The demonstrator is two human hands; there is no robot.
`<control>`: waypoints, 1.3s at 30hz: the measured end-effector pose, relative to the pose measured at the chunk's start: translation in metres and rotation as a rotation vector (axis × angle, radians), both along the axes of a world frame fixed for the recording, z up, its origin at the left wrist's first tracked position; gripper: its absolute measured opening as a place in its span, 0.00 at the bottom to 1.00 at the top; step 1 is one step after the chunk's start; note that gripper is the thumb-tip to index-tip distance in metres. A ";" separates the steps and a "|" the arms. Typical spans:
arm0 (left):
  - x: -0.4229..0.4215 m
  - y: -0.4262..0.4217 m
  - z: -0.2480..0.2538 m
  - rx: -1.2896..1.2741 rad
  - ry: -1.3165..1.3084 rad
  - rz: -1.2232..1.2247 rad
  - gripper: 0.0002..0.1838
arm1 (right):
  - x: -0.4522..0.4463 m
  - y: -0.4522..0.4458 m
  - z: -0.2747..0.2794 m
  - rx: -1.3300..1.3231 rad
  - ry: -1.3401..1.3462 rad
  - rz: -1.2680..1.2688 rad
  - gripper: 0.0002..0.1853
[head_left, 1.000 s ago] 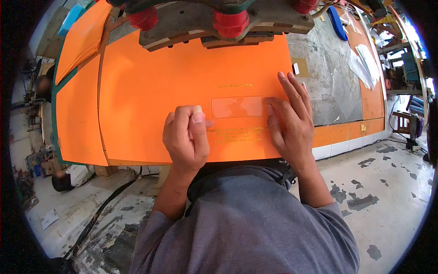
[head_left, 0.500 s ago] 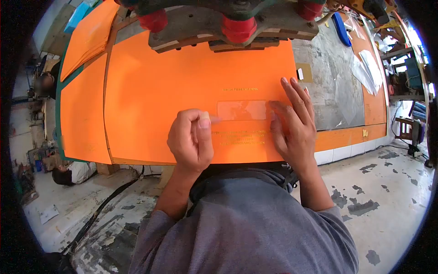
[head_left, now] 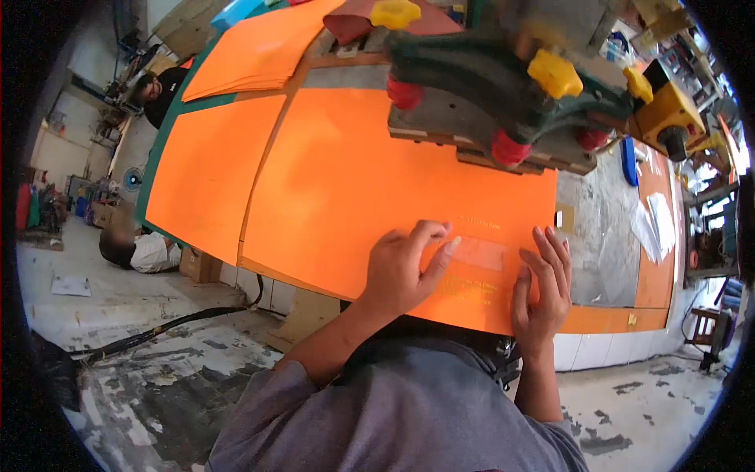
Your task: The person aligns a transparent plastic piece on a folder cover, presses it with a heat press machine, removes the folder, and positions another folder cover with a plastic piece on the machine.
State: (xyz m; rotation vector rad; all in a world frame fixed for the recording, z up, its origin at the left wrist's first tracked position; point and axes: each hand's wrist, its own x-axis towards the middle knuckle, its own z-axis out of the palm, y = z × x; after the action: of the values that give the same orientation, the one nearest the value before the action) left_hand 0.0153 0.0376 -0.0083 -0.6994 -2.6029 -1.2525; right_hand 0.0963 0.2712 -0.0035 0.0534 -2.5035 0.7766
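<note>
A large orange sheet (head_left: 346,181) with gold printed lines lies under both my hands. On it, a clear rectangular film or window (head_left: 481,253) sits between two blocks of gold text; which of the two it is I cannot tell. My left hand (head_left: 403,267) is at its left end, fingers curled, with the thumb and index tips a little apart and nothing visible between them. To the right of the rectangle, my right hand (head_left: 544,287) rests by the sheet's right edge with fingers apart. It holds nothing.
Above the sheet's far side hangs a machine head (head_left: 487,110) with red and yellow knobs. More orange sheets (head_left: 212,173) lie on the left, including a stack (head_left: 263,51). White papers (head_left: 654,228) and a blue object (head_left: 629,161) are at right. Two people are at left.
The view has turned left, so the sheet and machine sit further right and more machine shows. My left hand's thumb and index have parted and come closer to the clear rectangle.
</note>
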 end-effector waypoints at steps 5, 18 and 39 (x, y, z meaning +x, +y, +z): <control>-0.002 -0.001 -0.001 0.142 -0.009 -0.028 0.10 | 0.010 0.009 0.002 -0.028 0.026 -0.015 0.13; -0.005 -0.019 0.011 0.381 -0.067 -0.062 0.05 | 0.028 0.056 -0.009 0.022 0.071 -0.252 0.14; -0.225 -0.226 -0.006 -0.559 0.088 0.548 0.24 | 0.025 0.051 0.003 0.041 0.137 -0.309 0.16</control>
State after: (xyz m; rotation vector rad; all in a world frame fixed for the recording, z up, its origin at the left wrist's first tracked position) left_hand -0.2101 -0.1879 -0.0144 -0.0704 -2.7916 -0.3346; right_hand 0.1216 0.3221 0.0000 -0.2517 -2.3224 0.5740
